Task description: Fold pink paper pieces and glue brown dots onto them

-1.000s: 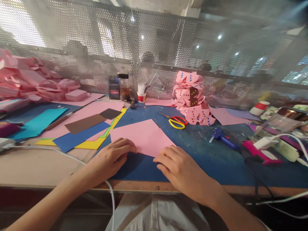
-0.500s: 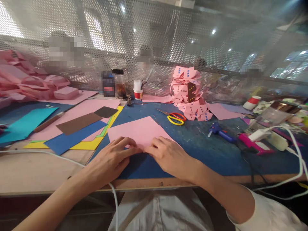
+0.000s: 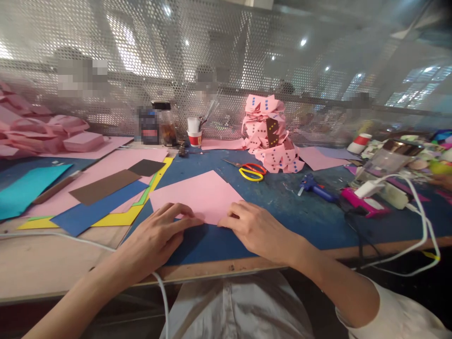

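A sheet of pink paper (image 3: 203, 190) lies on the blue mat in front of me, its near edge under my fingers. My left hand (image 3: 164, 230) grips that edge at the left, thumb and bent fingers pressed on it. At the right part of the same edge, my right hand (image 3: 256, 230) holds the paper with curled fingers and thumb. A small gap separates the two thumbs. Beyond the sheet lie scissors (image 3: 252, 172) with red and yellow handles, their blades pointing left.
Coloured sheets, among them a blue strip (image 3: 100, 207) and a brown strip (image 3: 105, 186), overlap on the left. A pile of dotted pink paper pieces (image 3: 264, 136) stands at the back. To the right are a blue glue gun (image 3: 316, 188), a pink power strip (image 3: 363, 202) and white cables (image 3: 423, 235).
My fingertips have drawn apart along the near edge of the pink paper, from almost touching to a small gap. The whole view has shifted slightly to the right.
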Action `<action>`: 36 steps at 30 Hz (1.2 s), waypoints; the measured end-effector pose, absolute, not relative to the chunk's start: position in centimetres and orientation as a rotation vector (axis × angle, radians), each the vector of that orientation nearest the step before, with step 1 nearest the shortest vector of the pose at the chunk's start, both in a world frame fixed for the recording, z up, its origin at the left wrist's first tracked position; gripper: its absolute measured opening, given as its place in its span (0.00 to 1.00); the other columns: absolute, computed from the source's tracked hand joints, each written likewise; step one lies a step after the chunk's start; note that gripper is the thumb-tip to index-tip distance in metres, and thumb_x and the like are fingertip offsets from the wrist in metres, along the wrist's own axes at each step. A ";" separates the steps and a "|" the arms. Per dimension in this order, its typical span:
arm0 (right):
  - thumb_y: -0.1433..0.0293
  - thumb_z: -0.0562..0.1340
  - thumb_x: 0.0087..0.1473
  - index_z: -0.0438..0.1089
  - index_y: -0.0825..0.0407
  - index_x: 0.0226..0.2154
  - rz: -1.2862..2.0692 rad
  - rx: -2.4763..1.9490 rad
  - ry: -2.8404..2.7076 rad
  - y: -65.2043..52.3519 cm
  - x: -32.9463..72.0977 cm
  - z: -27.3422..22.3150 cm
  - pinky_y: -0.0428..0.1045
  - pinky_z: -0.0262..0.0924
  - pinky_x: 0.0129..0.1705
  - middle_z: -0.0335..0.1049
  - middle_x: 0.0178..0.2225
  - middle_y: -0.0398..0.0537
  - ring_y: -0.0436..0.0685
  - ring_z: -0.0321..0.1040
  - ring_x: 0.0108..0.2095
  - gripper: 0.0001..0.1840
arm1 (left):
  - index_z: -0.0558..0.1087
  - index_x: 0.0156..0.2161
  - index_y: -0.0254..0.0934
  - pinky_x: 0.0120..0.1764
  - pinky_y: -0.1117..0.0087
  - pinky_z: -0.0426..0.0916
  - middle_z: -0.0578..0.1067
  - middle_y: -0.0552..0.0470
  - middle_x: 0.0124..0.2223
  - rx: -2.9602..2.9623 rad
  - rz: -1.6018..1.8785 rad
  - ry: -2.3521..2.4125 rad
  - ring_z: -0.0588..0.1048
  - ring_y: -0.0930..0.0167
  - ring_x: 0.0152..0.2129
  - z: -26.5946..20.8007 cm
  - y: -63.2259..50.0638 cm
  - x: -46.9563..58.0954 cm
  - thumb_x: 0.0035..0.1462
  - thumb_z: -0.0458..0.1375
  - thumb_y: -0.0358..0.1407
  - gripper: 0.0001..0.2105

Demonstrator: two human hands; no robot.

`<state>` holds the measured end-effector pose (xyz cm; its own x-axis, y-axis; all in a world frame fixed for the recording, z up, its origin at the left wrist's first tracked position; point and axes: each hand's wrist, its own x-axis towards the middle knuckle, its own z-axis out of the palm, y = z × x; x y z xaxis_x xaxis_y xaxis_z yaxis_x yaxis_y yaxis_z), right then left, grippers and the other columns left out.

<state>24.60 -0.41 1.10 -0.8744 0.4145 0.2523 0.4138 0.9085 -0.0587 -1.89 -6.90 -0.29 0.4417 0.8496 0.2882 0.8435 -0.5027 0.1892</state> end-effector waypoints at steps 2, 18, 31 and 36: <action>0.77 0.54 0.63 0.71 0.49 0.48 -0.030 -0.613 -2.807 -0.5 24.5 1.0 0.51 0.60 0.47 0.65 0.41 0.50 0.55 0.61 0.43 0.15 | 0.72 0.54 0.48 0.51 0.62 0.66 0.70 0.48 0.52 2.663 0.558 1.550 0.68 0.64 0.48 -0.3 -6.9 -1.9 0.61 0.47 0.26 0.22; 0.78 0.54 0.62 0.71 0.51 0.45 -0.029 -0.630 -2.806 -0.8 25.6 1.0 0.51 0.60 0.47 0.66 0.41 0.50 0.55 0.61 0.43 0.14 | 0.71 0.55 0.49 0.50 0.64 0.67 0.70 0.49 0.52 2.683 0.539 1.572 0.69 0.64 0.47 -0.2 -7.0 -1.9 0.61 0.47 0.28 0.21; 0.80 0.55 0.61 0.71 0.50 0.44 0.020 -0.732 -2.743 -1.3 29.2 0.6 0.51 0.61 0.45 0.68 0.41 0.48 0.55 0.61 0.41 0.14 | 0.69 0.57 0.51 0.52 0.63 0.66 0.69 0.49 0.54 2.691 0.489 1.569 0.69 0.63 0.50 -0.6 -6.8 -2.3 0.62 0.48 0.29 0.22; 0.80 0.56 0.60 0.71 0.50 0.43 0.006 -0.741 -2.713 -1.4 30.5 0.4 0.51 0.61 0.45 0.68 0.40 0.47 0.54 0.61 0.41 0.14 | 0.68 0.57 0.52 0.52 0.64 0.64 0.68 0.50 0.54 2.684 0.499 1.569 0.68 0.64 0.50 -0.6 -6.8 -2.3 0.63 0.47 0.29 0.22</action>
<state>30.54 -1.43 0.44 -0.8112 0.4954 0.3108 0.4939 0.8649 -0.0895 -2.34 -6.76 -0.65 0.4534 0.8483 0.2735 0.8505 -0.5035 0.1517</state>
